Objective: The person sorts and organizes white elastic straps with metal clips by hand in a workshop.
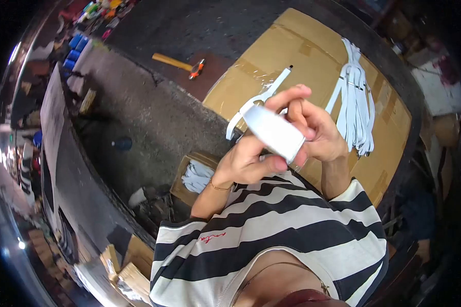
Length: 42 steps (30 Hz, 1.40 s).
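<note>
A white strap point(274, 132), probably a belt, is held up close to the camera, its broad face blurred. My left hand point(248, 159) grips its lower edge, with the thumb stretched along it and the other fingers partly hidden behind. At the strap's right edge, my right hand point(320, 128) pinches it between thumb and fingers, the index finger bent across above. Beyond the hands, a narrower white length point(279, 82) with a dark tip runs up over the cardboard; whether it joins the held strap is hard to tell.
A flattened cardboard sheet point(302, 41) covers the table, bearing a bundle of white straps point(354, 97) at the right. A hammer point(182, 64) with a wooden handle lies beyond, to the left. Below left stands a cardboard box point(180, 190) with white straps inside.
</note>
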{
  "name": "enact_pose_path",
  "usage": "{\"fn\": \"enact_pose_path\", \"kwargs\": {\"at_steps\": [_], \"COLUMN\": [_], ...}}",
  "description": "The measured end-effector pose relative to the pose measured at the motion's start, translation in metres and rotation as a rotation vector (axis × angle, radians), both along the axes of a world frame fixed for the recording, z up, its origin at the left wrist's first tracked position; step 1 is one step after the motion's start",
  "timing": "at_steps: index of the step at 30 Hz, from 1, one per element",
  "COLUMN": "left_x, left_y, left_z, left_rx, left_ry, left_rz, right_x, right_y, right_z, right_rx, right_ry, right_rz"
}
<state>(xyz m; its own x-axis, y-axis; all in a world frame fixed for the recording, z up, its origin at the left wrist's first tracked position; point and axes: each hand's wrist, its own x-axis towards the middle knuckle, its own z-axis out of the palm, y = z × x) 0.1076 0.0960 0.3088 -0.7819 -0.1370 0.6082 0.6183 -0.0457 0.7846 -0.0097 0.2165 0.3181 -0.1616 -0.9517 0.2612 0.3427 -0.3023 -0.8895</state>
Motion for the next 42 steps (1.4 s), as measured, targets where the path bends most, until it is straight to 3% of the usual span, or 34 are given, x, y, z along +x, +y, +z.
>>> {"fn": "enact_pose_path", "kwargs": {"at_steps": [1,4,6,8,10,12,16,21,30,32,35,37,38,40,41,42], "left_x": [0.008,0.032,0.06,0.084,0.109,0.132,0.188,0.226,0.297,0.32,0.344,0.359,0.366,0.372,0.372,0.365], "left_y": [-0.001,0.011,0.015,0.018,0.029,0.021,0.035,0.04,0.041,0.044,0.067,0.081,0.094,0.117,0.126,0.139], "left_z": [0.001,-0.007,0.0,0.001,0.009,0.014,0.024,0.008,-0.014,-0.028,-0.08,-0.12,-0.139,-0.182,-0.206,-0.22], "left_rx": [-0.067,0.174,0.097,0.224,0.319,0.068,0.12,0.106,0.013,0.066,0.656,0.96,1.081,1.305,1.385,1.596], "left_ry": [0.084,0.268,0.233,0.269,0.227,0.217,0.058,0.066,-0.08,-0.32,-0.227,-0.164,-0.186,-0.247,-0.275,-0.319], "left_rz": [0.042,0.089,0.246,0.203,0.261,0.289,0.364,0.386,0.487,0.423,0.236,0.122,0.085,0.069,0.064,0.201], "right_x": [0.008,0.04,0.049,0.066,0.077,0.09,0.134,0.175,0.232,0.238,0.244,0.237,0.234,0.236,0.233,0.227], "right_y": [-0.004,-0.004,-0.004,0.003,0.004,0.006,0.007,0.009,0.002,-0.006,-0.026,-0.041,-0.044,-0.05,-0.058,-0.064], "right_z": [-0.002,0.013,0.025,0.049,0.06,0.067,0.072,0.071,0.06,0.027,-0.074,-0.196,-0.258,-0.367,-0.422,-0.487], "right_rx": [0.019,0.021,-0.034,0.057,0.033,-0.016,-0.154,-0.132,-0.157,0.004,0.559,0.625,0.782,0.994,1.131,1.264], "right_ry": [0.053,0.233,0.431,0.439,0.457,0.56,0.655,0.617,0.804,0.699,0.303,0.222,0.178,-0.328,-0.163,0.007], "right_rz": [-0.033,-0.172,-0.271,-0.289,-0.231,-0.169,-0.085,-0.155,0.126,0.251,0.401,0.44,0.428,0.287,0.244,0.2]}}
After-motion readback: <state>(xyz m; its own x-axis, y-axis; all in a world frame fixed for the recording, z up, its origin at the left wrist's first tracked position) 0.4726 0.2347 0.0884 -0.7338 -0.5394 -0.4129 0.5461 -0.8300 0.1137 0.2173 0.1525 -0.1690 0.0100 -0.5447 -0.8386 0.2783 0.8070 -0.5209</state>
